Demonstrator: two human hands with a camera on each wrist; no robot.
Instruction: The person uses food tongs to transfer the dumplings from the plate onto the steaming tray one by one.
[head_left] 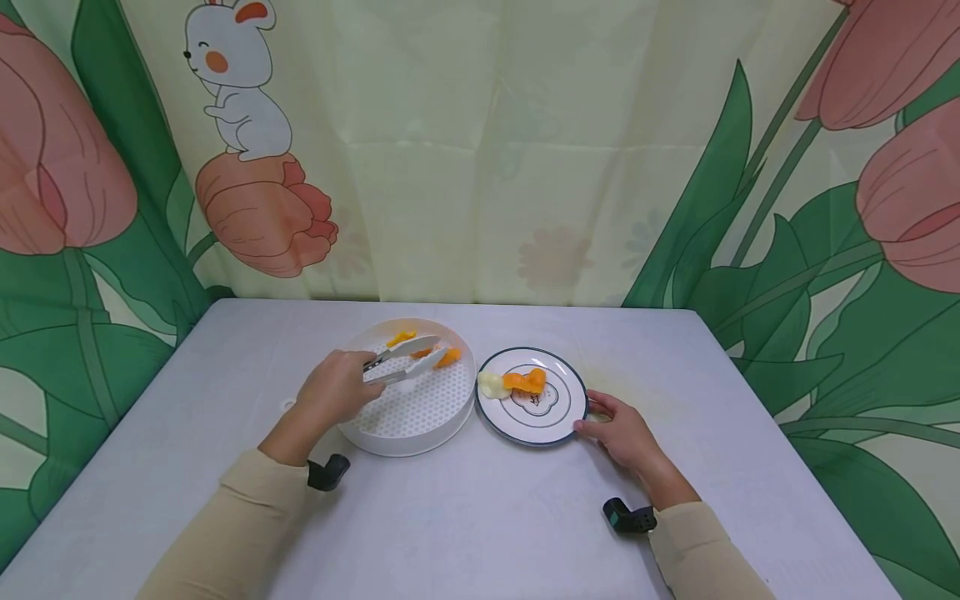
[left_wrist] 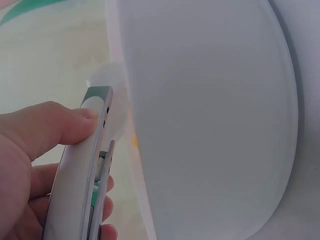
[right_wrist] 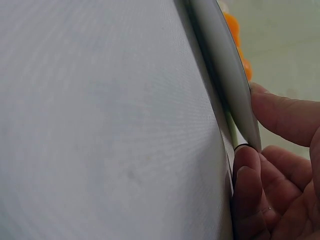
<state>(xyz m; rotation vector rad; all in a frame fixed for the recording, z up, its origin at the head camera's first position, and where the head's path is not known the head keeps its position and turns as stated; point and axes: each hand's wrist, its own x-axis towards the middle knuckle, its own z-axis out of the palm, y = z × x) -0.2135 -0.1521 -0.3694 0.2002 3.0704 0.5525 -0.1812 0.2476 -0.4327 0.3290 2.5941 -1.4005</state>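
My left hand (head_left: 339, 387) grips a pair of white-and-grey tongs (left_wrist: 75, 175), thumb on one arm and fingers around the other side. The tongs reach over a round white steamer tray (head_left: 420, 412) with a perforated floor. Orange and yellow pieces (head_left: 448, 357), like bell pepper, lie in it near the tong tips; whether the tips touch them I cannot tell. My right hand (head_left: 622, 429) pinches the right rim of a white plate (head_left: 558, 414) with a dark blue edge, thumb above and fingers beneath. On that plate sit an orange pepper-like piece (head_left: 527, 382) and a pale yellowish piece (head_left: 492, 385).
Tray and plate stand side by side on a white-covered table (head_left: 465, 525). Behind the table hangs a curtain (head_left: 487, 167) printed with tulips and a white mouse-like figure. Small black devices (head_left: 328, 472) are worn at both wrists.
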